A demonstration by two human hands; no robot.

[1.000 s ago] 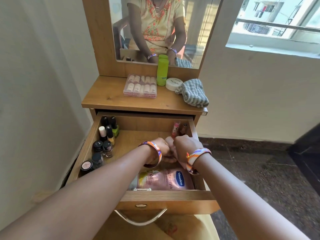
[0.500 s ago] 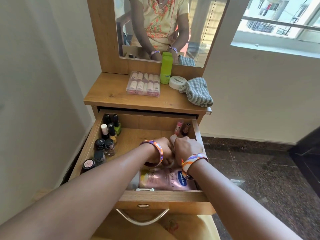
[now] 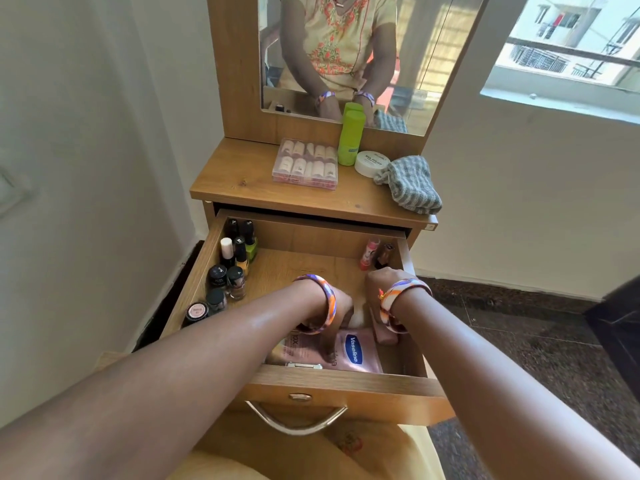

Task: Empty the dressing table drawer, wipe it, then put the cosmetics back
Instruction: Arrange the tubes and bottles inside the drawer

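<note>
Two hands [image 3: 360, 299] over pink "Vaseline" pouch [image 3: 353, 353] in open drawer [image 3: 339, 384]

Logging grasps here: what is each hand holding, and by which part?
Cannot tell. Both hands, left and right, reach down into the drawer above the Vaseline bottle; their fingers are hidden.

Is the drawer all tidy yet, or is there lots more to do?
Hard to say. The drawer is open with nail polish bottles and a Vaseline pouch inside. Both hands, left hand and right hand, reach in. A clear case, green bottle and cloth sit on top.
</note>
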